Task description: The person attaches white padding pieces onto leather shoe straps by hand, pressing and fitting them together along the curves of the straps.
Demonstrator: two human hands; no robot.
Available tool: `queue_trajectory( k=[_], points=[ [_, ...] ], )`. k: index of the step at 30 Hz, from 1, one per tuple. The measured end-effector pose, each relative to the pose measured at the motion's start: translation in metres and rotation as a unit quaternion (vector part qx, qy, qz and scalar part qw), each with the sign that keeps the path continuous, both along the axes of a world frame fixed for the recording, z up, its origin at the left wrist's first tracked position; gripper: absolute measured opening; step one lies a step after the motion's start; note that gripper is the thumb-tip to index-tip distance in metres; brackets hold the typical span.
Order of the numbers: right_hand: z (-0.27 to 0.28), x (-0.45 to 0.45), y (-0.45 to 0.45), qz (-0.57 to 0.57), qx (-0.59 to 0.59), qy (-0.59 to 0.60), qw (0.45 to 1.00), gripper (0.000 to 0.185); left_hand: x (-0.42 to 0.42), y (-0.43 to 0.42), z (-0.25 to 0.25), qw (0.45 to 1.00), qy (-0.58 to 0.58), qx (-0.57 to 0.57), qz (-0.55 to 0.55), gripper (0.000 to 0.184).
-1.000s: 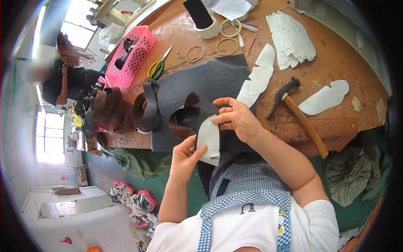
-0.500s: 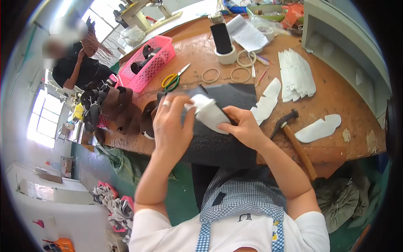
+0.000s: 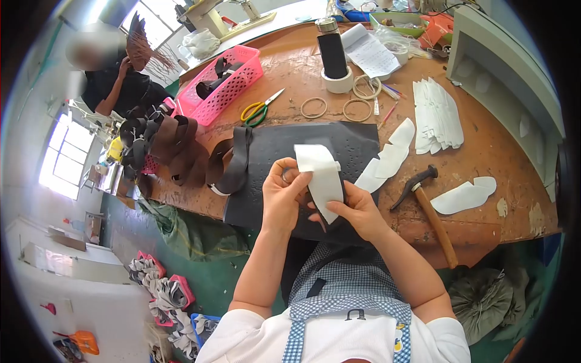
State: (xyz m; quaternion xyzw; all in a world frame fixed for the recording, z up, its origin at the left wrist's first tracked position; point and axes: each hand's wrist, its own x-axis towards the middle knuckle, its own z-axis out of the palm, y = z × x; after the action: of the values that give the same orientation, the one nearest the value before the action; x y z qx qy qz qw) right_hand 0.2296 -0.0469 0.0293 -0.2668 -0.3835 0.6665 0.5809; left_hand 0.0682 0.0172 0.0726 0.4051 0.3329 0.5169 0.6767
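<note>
My left hand point(image 3: 282, 195) and my right hand point(image 3: 362, 213) hold one white cut-out piece point(image 3: 321, 176) with a dark layer behind it. The left thumb and fingers pinch its left edge, while the right ones grip the lower right edge. Its upper end bends over, and the lower end narrows to a point. Both hands are above a black mat point(image 3: 272, 140) on the workbench. To the left, a dark looped shoe upper point(image 3: 239, 163) rests at the mat's edge. Two white cut-out pieces point(image 3: 393, 151) lie to the right of the hands.
A hammer point(image 3: 437, 227), another white piece point(image 3: 465, 196) and a white stack point(image 3: 437, 118) lie on the right. Scissors point(image 3: 260, 110), tape rings point(image 3: 313, 108) and a phone point(image 3: 331, 55) are behind the mat. Left are a pink basket point(image 3: 212, 112), dark uppers point(image 3: 175, 148) and a person point(image 3: 121, 88).
My left hand has come down and right from the mat's far left and now pinches the white piece. That piece has turned more upright and moved nearer my body.
</note>
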Motion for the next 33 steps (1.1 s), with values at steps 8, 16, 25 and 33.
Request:
queue_trajectory(
  k=[8,16,25,33],
  points=[
    [0.037,0.018,0.022,-0.047,0.007,0.059,0.997,0.027,-0.022,-0.048,0.020,0.930,0.279,0.191,-0.144,0.053],
    [0.056,-0.010,0.026,-0.156,0.127,-0.256,0.945,0.021,-0.015,-0.047,0.013,0.959,0.224,0.152,0.084,0.040],
    [-0.019,-0.008,0.026,-0.031,-0.088,-0.111,0.989,0.042,-0.007,-0.076,-0.021,0.877,0.381,0.265,0.125,0.016],
    [0.002,-0.002,-0.017,-0.077,0.056,-0.233,0.968,0.041,-0.011,-0.055,-0.003,0.975,0.205,0.090,0.016,0.024]
  ],
)
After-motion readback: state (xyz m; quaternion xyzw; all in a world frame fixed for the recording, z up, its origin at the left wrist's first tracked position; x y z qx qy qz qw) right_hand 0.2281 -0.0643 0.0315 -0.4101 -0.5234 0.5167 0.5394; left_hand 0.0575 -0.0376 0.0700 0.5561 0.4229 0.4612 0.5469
